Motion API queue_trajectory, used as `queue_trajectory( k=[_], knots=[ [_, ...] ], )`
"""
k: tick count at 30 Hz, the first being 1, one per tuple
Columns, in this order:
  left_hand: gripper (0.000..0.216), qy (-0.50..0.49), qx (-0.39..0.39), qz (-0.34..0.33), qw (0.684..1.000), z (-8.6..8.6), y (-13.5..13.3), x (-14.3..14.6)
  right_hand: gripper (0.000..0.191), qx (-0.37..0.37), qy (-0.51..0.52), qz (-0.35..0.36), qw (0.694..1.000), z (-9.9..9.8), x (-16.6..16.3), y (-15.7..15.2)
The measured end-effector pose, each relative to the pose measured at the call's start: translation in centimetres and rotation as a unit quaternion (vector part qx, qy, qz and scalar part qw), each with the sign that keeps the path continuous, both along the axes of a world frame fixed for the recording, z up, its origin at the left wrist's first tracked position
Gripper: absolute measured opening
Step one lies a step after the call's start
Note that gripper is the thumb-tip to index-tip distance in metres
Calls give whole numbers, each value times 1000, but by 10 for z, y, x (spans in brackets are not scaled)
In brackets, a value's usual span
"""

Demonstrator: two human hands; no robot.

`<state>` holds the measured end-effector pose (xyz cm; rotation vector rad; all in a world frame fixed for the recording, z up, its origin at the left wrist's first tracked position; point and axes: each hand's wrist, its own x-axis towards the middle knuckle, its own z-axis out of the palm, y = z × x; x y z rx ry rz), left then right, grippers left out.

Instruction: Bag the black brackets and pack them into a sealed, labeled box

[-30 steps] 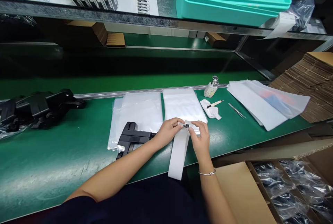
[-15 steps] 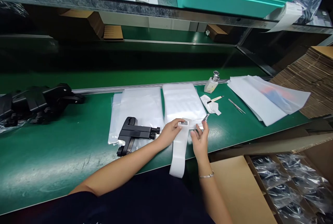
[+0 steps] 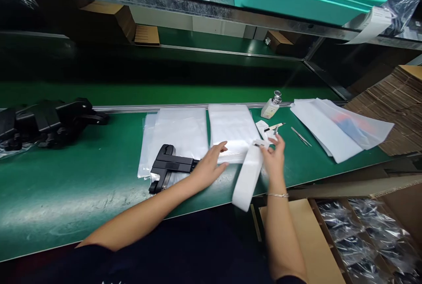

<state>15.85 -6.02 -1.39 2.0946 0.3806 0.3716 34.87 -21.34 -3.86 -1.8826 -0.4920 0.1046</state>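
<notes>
Right grip (image 3: 274,159): pinching the upper end of a white strip (image 3: 248,180); whether a small label also clings to the fingertips is too blurred to say.
Left grip (image 3: 210,167): bare, thumb and fingers parted, at the plastic stack's (image 3: 232,128) seven-o'clock corner.
White strip: trails toward seven o'clock from the right grip, the nearer hand, long axis one to seven.
Black part (image 3: 172,164): at the left grip's nine o'clock, stem toward three.

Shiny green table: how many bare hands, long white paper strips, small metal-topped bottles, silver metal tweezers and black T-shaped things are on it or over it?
Bare left hand and bare right hand: 2
Long white paper strip: 1
Small metal-topped bottle: 1
Silver metal tweezers: 1
Black T-shaped thing: 1
Total: 6
</notes>
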Motion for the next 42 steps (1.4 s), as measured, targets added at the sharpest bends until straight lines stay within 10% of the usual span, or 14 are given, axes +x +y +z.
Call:
queue_trajectory(
  k=[4, 9, 13, 18, 42],
  knots=[
    [44, 71, 101, 44, 991, 23, 68, -51, 65, -131, -75, -8, 989, 26, 68, -23],
    [48, 131, 85, 31, 987, -12, 124, -104, 27, -78, -203, -86, 972, 42, 34, -12],
    [44, 69, 24, 109, 991, -40, 90, -115, 22, 43, -17, 82, 996, 36, -62, 29],
    [40, 38, -9, 153, 987, -44, 42, -108, 22, -65, 97, 295, 948, 17, -142, 77],
    [38, 21, -4, 152, 988, -36, 36, -107, 19, -162, 63, 289, 941, 17, -157, 87]
  ],
)
